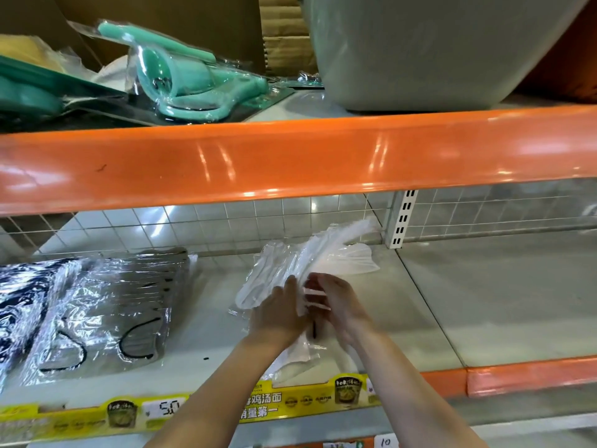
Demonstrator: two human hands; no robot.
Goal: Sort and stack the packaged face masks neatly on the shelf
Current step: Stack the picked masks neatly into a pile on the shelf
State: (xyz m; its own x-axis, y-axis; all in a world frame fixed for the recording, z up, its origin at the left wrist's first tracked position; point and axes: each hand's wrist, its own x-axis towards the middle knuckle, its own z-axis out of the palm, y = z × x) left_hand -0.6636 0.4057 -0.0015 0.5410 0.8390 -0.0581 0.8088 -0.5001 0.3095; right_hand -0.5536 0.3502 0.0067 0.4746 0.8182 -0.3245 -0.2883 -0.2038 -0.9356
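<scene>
Bright overhead light is streaking white glare across the orange beam [290, 156] and sparkling off the plastic-wrapped packs [97, 305] at left. The wide lens is bowing the beam toward the edges. Motion blur is smearing both hands and the white packets [323, 257]; shadows are staying soft.

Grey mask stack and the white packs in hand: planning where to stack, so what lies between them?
Head view: only bare shelf between the grey mask stack and white packs.

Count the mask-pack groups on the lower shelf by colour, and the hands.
White packs, a bunch held in both hands: 1
Grey stack: 1
Dark patterned stack, cut off at the left edge: 1
Hands, left and right: 2
Total: 5
</scene>
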